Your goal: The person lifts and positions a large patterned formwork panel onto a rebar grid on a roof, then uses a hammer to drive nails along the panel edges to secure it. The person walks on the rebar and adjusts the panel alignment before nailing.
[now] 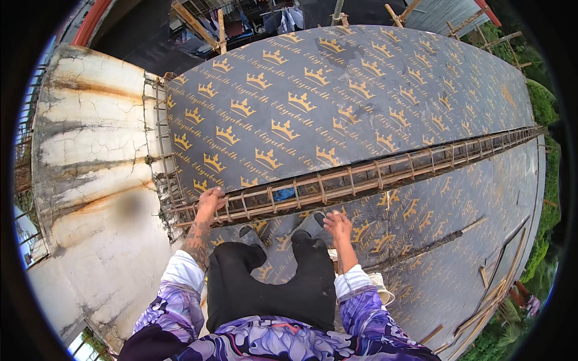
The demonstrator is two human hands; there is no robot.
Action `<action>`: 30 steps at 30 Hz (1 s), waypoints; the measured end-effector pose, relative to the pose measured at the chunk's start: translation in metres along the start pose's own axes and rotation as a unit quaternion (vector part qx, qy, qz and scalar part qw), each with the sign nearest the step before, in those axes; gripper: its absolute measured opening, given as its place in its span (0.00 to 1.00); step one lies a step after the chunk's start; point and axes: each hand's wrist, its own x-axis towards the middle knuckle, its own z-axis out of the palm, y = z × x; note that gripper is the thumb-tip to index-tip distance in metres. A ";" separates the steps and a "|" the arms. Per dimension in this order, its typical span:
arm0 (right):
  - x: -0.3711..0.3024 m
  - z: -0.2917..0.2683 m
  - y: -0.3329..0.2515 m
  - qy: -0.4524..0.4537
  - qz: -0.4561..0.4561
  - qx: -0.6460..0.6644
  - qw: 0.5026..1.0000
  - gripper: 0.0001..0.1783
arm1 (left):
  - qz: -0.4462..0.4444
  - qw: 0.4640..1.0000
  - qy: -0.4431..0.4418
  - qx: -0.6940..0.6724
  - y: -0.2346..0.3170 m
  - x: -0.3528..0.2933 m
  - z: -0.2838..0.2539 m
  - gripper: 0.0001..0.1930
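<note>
A long rusty rebar cage [361, 175], with bars crossed by stirrups, runs from the white wall toward the far right, set in a slot between dark panels. At its left end is my left hand [211, 201], fingers curled in over the bars; what they pinch, if anything, is too small to tell. My right hand [338, 226] is held on the near side of the cage, apart from it, fingers bent together; I cannot make out anything in them. A crumpled blue scrap [284, 194] lies inside the cage between the hands.
Dark formwork panels [313, 120] with yellow crowns spread on both sides. A cracked, stained white wall [96, 138] stands left, with more upright rebar [164, 120] along its edge. A pale bucket [382, 287] is by my right arm. Wooden strips [484, 298] lie at the right.
</note>
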 end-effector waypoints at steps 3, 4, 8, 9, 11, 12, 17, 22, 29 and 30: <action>0.095 0.050 0.007 -0.049 -0.024 0.002 0.998 0.27 | -0.048 0.999 -0.013 0.020 -0.066 0.053 0.013 0.25; 0.121 0.071 0.011 -0.049 -0.023 0.014 0.998 0.26 | -0.057 0.997 -0.022 0.042 -0.091 0.076 0.001 0.24; 0.237 0.122 0.036 -0.002 -0.047 0.013 0.999 0.39 | -0.125 0.991 0.050 0.021 -0.165 0.171 -0.044 0.24; 0.264 0.135 0.053 -0.006 -0.061 0.017 0.998 0.39 | -0.157 0.986 0.038 -0.033 -0.197 0.205 -0.088 0.26; 0.322 0.127 0.056 0.079 -0.068 -0.022 0.994 0.40 | -0.176 0.974 0.093 -0.105 -0.221 0.260 -0.076 0.29; 0.342 0.129 0.064 0.094 -0.062 -0.029 0.993 0.41 | -0.177 0.961 0.149 -0.155 -0.240 0.280 -0.081 0.26; 0.413 0.144 0.097 0.184 -0.049 -0.047 0.981 0.44 | -0.170 0.880 0.300 -0.326 -0.295 0.371 -0.098 0.22; 0.432 0.149 0.112 0.188 -0.057 -0.004 0.981 0.45 | -0.287 0.870 0.294 -0.273 -0.273 0.388 -0.089 0.26; 0.426 0.136 0.138 -0.027 -0.098 0.009 0.995 0.39 | -0.196 0.810 0.318 -0.452 -0.322 0.422 -0.116 0.25; 0.433 0.127 0.132 -0.041 -0.100 0.013 0.994 0.36 | -0.211 0.810 0.276 -0.473 -0.313 0.425 -0.116 0.25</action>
